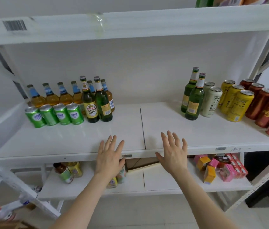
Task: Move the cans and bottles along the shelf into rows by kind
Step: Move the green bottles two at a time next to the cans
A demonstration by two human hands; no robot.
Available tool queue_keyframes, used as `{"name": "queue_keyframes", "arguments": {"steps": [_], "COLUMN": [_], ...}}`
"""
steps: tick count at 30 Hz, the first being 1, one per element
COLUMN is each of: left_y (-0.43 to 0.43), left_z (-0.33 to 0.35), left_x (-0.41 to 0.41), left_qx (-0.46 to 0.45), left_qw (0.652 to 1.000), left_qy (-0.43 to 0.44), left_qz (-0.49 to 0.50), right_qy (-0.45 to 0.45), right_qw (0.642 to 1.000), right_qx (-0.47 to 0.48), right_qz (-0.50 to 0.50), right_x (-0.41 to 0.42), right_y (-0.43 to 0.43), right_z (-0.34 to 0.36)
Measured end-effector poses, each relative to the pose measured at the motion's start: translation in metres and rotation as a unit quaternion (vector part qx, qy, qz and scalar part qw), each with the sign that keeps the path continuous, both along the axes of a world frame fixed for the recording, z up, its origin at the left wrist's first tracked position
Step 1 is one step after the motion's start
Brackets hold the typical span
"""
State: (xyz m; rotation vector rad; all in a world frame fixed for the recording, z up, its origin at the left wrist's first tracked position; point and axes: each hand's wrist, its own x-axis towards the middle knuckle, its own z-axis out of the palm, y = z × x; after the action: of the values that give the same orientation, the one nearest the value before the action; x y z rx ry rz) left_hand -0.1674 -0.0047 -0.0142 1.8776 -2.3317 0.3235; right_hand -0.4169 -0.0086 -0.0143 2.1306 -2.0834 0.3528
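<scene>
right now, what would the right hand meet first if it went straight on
Probably nothing before the back wall: the right hand points over the bare middle of the shelf, and the green bottles stand off to its right. Depth is unclear.

The white shelf (127, 129), two boards meeting at a dark seam near the middle, carried two upright groups set well apart. At left stood four green cans (54, 114) in a front row, amber bottles (51, 96) behind them, and two dark green bottles (97, 103) just beside. At right stood two taller green bottles (193, 96), two white cans (211, 101), three yellow cans (234, 103) and a line of red cans (266, 109).
</scene>
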Motion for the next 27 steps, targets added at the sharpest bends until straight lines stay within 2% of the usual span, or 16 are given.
{"name": "queue_keyframes", "arguments": {"steps": [17,27], "left_y": [-0.110,-0.173], "left_z": [0.014,0.028], "left_x": [0.133,0.219], "left_qx": [-0.018,-0.040], "left_qw": [0.999,0.999], "left_qy": [-0.018,-0.010], "left_qz": [0.042,0.020], "right_qy": [0.022,0.020], "right_qw": [0.999,0.999], "right_qx": [-0.031,-0.031], "right_qz": [0.002,-0.028], "right_x": [0.135,0.220], "right_y": [-0.109,-0.160], "right_z": [0.020,0.023]}}
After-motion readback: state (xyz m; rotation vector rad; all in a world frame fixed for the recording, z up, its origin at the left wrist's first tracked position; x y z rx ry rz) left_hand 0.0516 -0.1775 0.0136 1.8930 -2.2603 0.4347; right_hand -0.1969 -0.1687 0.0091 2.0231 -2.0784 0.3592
